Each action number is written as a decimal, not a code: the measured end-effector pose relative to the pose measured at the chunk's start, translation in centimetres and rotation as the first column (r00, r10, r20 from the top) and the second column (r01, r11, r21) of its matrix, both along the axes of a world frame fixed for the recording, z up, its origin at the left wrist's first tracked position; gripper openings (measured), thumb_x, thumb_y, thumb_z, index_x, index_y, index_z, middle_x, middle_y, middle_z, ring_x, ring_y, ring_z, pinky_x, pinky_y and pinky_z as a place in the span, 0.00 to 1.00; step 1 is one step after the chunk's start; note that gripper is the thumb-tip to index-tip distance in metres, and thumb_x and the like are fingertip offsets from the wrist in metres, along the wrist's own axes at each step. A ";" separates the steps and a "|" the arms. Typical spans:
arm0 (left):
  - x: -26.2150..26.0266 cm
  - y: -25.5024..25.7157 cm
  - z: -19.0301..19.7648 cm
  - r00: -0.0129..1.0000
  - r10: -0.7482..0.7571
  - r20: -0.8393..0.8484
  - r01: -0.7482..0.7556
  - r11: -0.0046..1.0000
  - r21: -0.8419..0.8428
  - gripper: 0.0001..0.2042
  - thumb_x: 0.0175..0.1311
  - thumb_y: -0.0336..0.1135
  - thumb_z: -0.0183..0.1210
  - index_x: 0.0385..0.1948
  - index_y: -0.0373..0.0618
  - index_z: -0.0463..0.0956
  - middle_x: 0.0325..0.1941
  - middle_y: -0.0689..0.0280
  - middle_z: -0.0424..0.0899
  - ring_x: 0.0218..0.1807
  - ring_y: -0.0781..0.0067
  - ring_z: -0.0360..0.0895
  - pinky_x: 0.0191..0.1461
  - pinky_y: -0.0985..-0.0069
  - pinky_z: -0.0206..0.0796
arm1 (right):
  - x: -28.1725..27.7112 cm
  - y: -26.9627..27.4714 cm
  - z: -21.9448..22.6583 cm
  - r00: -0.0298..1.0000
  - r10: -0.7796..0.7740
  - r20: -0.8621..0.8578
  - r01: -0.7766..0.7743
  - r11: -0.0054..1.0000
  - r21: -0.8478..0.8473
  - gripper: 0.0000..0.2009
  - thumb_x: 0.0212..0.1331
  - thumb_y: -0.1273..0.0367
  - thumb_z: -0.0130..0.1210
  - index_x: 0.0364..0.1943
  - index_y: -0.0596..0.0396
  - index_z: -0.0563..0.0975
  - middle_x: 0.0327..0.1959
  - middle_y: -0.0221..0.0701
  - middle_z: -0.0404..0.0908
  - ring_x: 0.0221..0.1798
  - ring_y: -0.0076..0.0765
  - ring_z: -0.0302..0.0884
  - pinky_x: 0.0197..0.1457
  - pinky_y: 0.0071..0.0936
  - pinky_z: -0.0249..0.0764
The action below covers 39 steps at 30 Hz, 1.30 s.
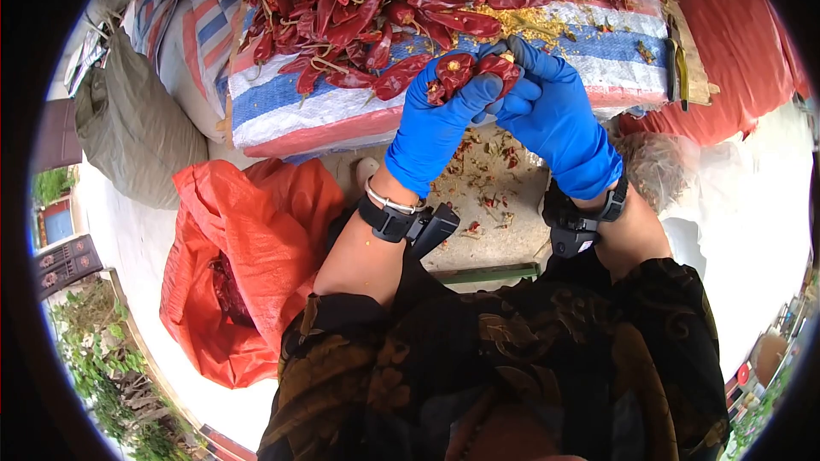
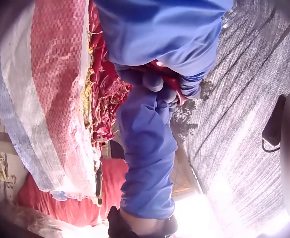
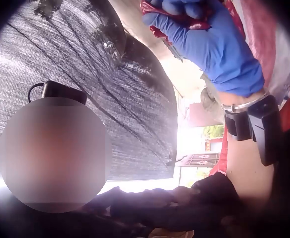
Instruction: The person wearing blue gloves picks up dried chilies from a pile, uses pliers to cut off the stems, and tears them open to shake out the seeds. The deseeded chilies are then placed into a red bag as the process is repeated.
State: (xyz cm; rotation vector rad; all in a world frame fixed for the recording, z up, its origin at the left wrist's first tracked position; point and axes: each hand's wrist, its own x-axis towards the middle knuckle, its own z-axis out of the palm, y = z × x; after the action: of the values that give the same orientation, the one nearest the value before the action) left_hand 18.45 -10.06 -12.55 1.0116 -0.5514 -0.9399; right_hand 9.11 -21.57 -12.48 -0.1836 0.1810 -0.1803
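Observation:
In the head view both hands wear blue gloves and meet over the near edge of a striped woven sheet [image 1: 342, 124]. My left hand [image 1: 436, 119] grips dried red chili peppers [image 1: 454, 72], with its thumb laid across them. Pale seeds show at an opening in one. From the other side my right hand [image 1: 547, 102] pinches the chili pepper [image 1: 506, 77] with curled fingers. In the left wrist view, red skin [image 2: 170, 77] shows between the gloved fingers, mostly hidden. A large heap of dried chili peppers [image 1: 367, 8] lies on the sheet beyond the hands.
Loose yellow seeds [image 1: 534, 26] are scattered beside the heap. An orange-red sack [image 1: 256, 205] with chili peppers inside stands open at lower left. A grey sack [image 1: 137, 119] is at left, a red sack [image 1: 726, 51] at right. Debris [image 1: 491, 175] litters the floor below the hands.

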 end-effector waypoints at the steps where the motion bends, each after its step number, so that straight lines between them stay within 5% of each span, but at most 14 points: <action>1: 0.0 0.0 0.0 1.000 -0.007 -0.019 0.007 1.000 -0.022 0.14 0.52 0.36 0.62 0.40 0.45 0.74 0.32 0.71 0.78 0.27 0.86 0.70 0.27 0.88 0.61 | 0.0 0.1 0.1 0.989 0.026 0.145 -0.024 1.000 -0.016 0.10 0.56 0.67 0.48 0.40 0.54 0.75 0.10 0.17 0.49 0.14 0.17 0.44 0.19 0.15 0.47; 8: 0.3 -0.4 -0.9 0.992 0.009 -0.128 -0.018 0.998 -0.066 0.09 0.54 0.31 0.60 0.37 0.45 0.75 0.31 0.72 0.78 0.28 0.85 0.71 0.29 0.87 0.62 | 0.0 -0.9 1.5 0.993 -0.080 0.084 0.102 0.945 -0.311 0.11 0.58 0.68 0.47 0.42 0.58 0.74 0.16 0.18 0.64 0.18 0.13 0.49 0.21 0.13 0.48; 10: 0.6 -0.8 -0.9 0.993 0.069 0.091 -0.075 0.995 0.064 0.07 0.54 0.30 0.59 0.34 0.45 0.76 0.31 0.72 0.79 0.28 0.85 0.72 0.28 0.86 0.62 | -0.2 -1.3 2.1 0.911 -0.411 -0.029 0.239 0.585 -0.775 0.09 0.59 0.70 0.47 0.40 0.58 0.75 0.23 0.19 0.72 0.20 0.11 0.51 0.22 0.11 0.50; 14: 0.2 -1.1 -1.1 0.952 0.209 0.225 -0.221 0.975 0.026 0.05 0.53 0.30 0.60 0.30 0.45 0.76 0.27 0.73 0.78 0.25 0.86 0.70 0.26 0.86 0.61 | -1.4 -4.1 3.7 0.820 -0.551 0.153 0.437 0.431 -0.789 0.08 0.58 0.70 0.49 0.37 0.57 0.77 0.28 0.21 0.76 0.22 0.09 0.56 0.24 0.09 0.51; 16: 0.6 -0.9 -1.0 0.960 0.268 0.086 -0.277 0.952 0.132 0.05 0.51 0.30 0.61 0.28 0.45 0.76 0.24 0.74 0.76 0.24 0.86 0.69 0.27 0.86 0.60 | -2.6 -7.3 3.7 0.575 -0.780 0.247 0.485 0.082 -0.871 0.08 0.57 0.71 0.51 0.38 0.59 0.76 0.28 0.23 0.75 0.24 0.12 0.61 0.28 0.10 0.58; 18: 1.1 -0.8 -0.2 0.959 0.283 0.017 -0.282 0.950 0.134 0.05 0.51 0.30 0.62 0.27 0.45 0.75 0.22 0.75 0.75 0.23 0.87 0.68 0.27 0.86 0.60 | -4.0 -9.3 4.5 0.464 -0.845 0.267 0.128 -0.235 -0.964 0.12 0.54 0.69 0.53 0.41 0.59 0.75 0.31 0.27 0.77 0.29 0.17 0.68 0.34 0.13 0.63; 19: 1.3 -0.6 0.0 0.952 0.301 -0.055 -0.291 0.947 0.139 0.05 0.50 0.30 0.62 0.26 0.45 0.75 0.21 0.75 0.74 0.23 0.87 0.66 0.26 0.87 0.59 | -5.1 -10.8 4.0 0.462 -0.846 0.265 0.128 -0.232 -0.964 0.12 0.54 0.69 0.53 0.41 0.59 0.75 0.31 0.27 0.77 0.29 0.17 0.68 0.34 0.13 0.63; 21: 2.0 -0.4 -0.6 0.944 0.330 -0.006 -0.326 0.935 0.139 0.05 0.50 0.28 0.62 0.27 0.44 0.75 0.23 0.73 0.75 0.25 0.85 0.68 0.28 0.86 0.61 | -7.2 -14.2 2.8 0.470 -0.867 0.168 -0.384 -0.372 -0.845 0.18 0.51 0.68 0.55 0.48 0.57 0.72 0.44 0.37 0.75 0.39 0.31 0.74 0.42 0.24 0.70; 22: 2.2 -0.5 -0.8 0.933 0.357 0.041 -0.359 0.924 0.133 0.06 0.49 0.27 0.62 0.29 0.44 0.74 0.25 0.72 0.76 0.26 0.84 0.70 0.29 0.85 0.64 | -7.6 -15.1 1.6 0.470 -0.867 0.168 -0.383 -0.372 -0.846 0.18 0.51 0.68 0.55 0.48 0.57 0.72 0.44 0.37 0.75 0.39 0.31 0.74 0.42 0.24 0.70; 23: 2.2 -0.6 -0.8 0.933 0.358 0.040 -0.360 0.924 0.132 0.06 0.49 0.27 0.62 0.29 0.44 0.74 0.25 0.72 0.76 0.26 0.84 0.70 0.29 0.85 0.64 | -8.0 -15.8 0.1 0.411 -0.854 0.319 -0.653 -0.520 -0.551 0.22 0.48 0.67 0.57 0.50 0.55 0.71 0.49 0.41 0.71 0.43 0.38 0.73 0.46 0.30 0.69; 24: 2.1 -0.8 -0.6 0.922 0.378 0.084 -0.384 0.920 0.083 0.08 0.49 0.24 0.61 0.31 0.42 0.73 0.29 0.69 0.77 0.30 0.81 0.73 0.33 0.83 0.67 | -8.1 -16.2 -0.7 0.402 -0.787 0.468 -0.835 -0.525 -0.165 0.25 0.45 0.65 0.58 0.52 0.54 0.69 0.53 0.45 0.67 0.47 0.45 0.72 0.50 0.36 0.68; 27: 1.9 -1.0 -1.0 0.927 0.374 0.038 -0.375 0.927 0.028 0.12 0.49 0.20 0.59 0.36 0.39 0.71 0.36 0.62 0.77 0.36 0.75 0.75 0.42 0.78 0.70 | -3.8 -11.5 0.4 0.615 -0.632 0.471 -0.486 -0.775 -0.405 0.25 0.45 0.67 0.56 0.53 0.47 0.69 0.53 0.42 0.68 0.52 0.51 0.67 0.56 0.37 0.61; 30: 1.5 -1.2 -0.8 0.933 0.359 0.021 -0.359 0.934 -0.003 0.15 0.48 0.17 0.57 0.40 0.36 0.69 0.40 0.59 0.77 0.40 0.71 0.76 0.49 0.76 0.69 | -0.1 -6.9 -0.3 0.822 -0.474 0.317 -0.283 -0.822 -0.495 0.23 0.46 0.70 0.54 0.52 0.44 0.70 0.49 0.34 0.73 0.52 0.46 0.67 0.55 0.34 0.63; 39: 2.6 -0.8 -0.8 0.906 0.415 0.078 -0.411 0.909 -0.066 0.18 0.50 0.16 0.55 0.44 0.34 0.66 0.42 0.58 0.76 0.42 0.68 0.76 0.51 0.74 0.68 | 2.5 -5.3 -3.4 0.832 -0.461 0.309 -0.253 -0.811 -0.527 0.20 0.47 0.76 0.51 0.48 0.47 0.73 0.36 0.34 0.76 0.39 0.42 0.70 0.45 0.32 0.67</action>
State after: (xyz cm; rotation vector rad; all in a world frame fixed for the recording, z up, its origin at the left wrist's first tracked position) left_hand 21.01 -10.85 -13.35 1.0785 -0.4086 -0.5024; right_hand 11.58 -26.83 -15.86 -2.7394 0.4347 -0.8827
